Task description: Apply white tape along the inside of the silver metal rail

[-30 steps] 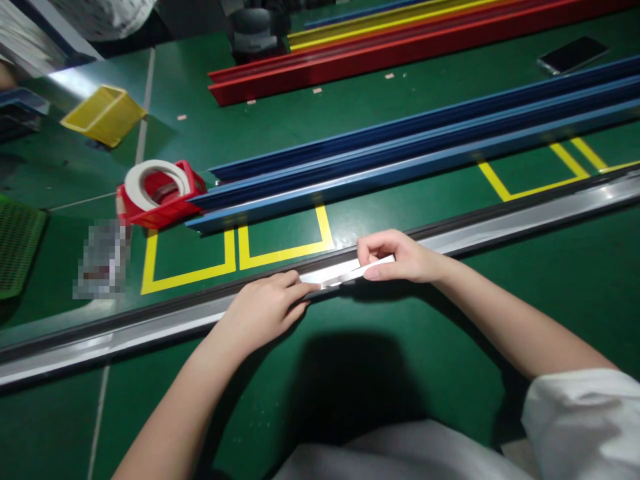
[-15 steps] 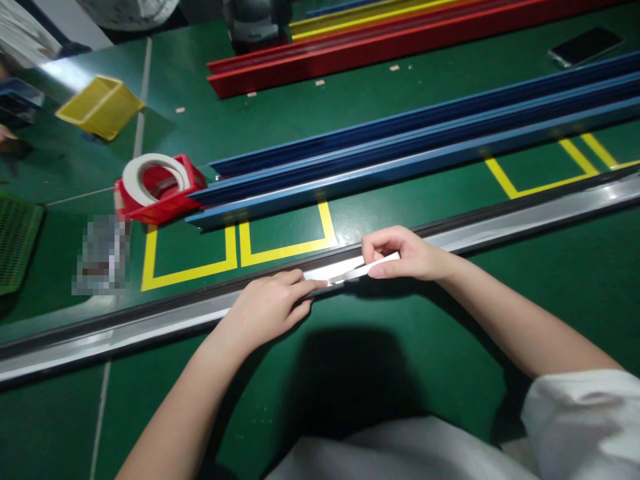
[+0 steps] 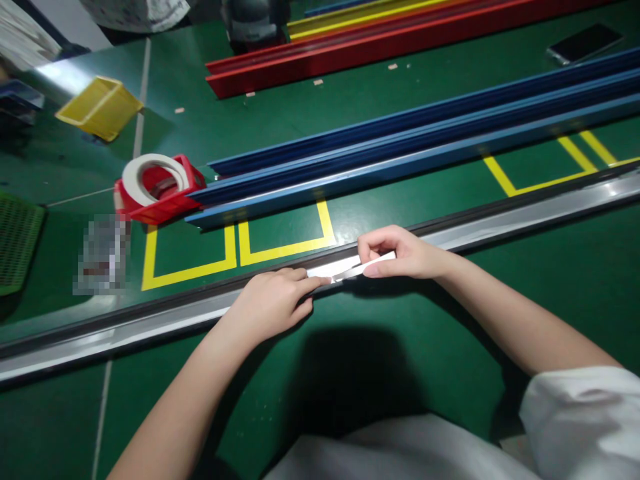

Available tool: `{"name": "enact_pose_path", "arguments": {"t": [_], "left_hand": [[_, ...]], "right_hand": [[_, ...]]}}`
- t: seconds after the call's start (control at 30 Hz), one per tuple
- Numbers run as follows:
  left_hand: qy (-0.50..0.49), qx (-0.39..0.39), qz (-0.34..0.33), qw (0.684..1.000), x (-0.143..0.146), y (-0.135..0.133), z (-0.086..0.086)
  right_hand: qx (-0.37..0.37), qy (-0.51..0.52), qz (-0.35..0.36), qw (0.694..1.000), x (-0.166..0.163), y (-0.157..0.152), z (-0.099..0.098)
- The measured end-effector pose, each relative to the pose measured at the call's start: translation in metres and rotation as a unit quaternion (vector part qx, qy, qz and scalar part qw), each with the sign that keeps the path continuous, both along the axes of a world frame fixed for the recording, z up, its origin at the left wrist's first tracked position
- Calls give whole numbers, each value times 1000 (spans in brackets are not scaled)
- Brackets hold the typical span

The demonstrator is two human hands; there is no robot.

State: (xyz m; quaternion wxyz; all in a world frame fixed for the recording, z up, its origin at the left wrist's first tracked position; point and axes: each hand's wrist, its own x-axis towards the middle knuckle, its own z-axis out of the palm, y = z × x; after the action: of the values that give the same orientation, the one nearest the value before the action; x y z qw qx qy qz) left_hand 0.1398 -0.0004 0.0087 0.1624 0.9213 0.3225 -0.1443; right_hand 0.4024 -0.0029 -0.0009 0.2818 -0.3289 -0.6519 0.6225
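Observation:
A long grey metal rail point(image 3: 465, 237) with dark edges lies slantwise across the green table. My left hand point(image 3: 273, 300) rests on the rail with its fingers stretched out. Its index fingertip presses down at the near end of a thin white strip point(image 3: 353, 272), which looks like tape. That strip slopes up from the rail into my right hand point(image 3: 400, 253), pinched between thumb and curled fingers. Beneath the strip, a bright stretch of the rail shows between the two hands.
Beyond the rail lie long blue channels point(image 3: 400, 153) and a red channel point(image 3: 350, 50). At left, a red bin point(image 3: 165, 210) carries a white tape roll point(image 3: 137, 193), near a yellow bin point(image 3: 100, 110) and a green basket point(image 3: 17, 243). A phone point(image 3: 585, 43) lies at far right.
My right hand has shifted very slightly left, still pinching the strip. My left index fingertip has slid a touch to the right along the rail.

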Motion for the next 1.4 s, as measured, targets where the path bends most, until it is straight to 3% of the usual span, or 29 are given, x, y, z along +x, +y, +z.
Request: {"name": "enact_pose_path", "arguments": {"t": [0.3,0.5,0.7,1.4], "left_hand": [[7,18,-14,1000,3,0,2],[12,31,-25,999,9,0,3],[1,53,-55,997,10,1,0],[-27,-10,-33,999,16,4,-5]], "right_hand": [[-21,3,-1,1000,0,-2,-2],[10,-50,27,998,10,-2,2],[-1,-26,14,1000,14,-1,-2],[-16,-45,19,999,11,1,-1]]}}
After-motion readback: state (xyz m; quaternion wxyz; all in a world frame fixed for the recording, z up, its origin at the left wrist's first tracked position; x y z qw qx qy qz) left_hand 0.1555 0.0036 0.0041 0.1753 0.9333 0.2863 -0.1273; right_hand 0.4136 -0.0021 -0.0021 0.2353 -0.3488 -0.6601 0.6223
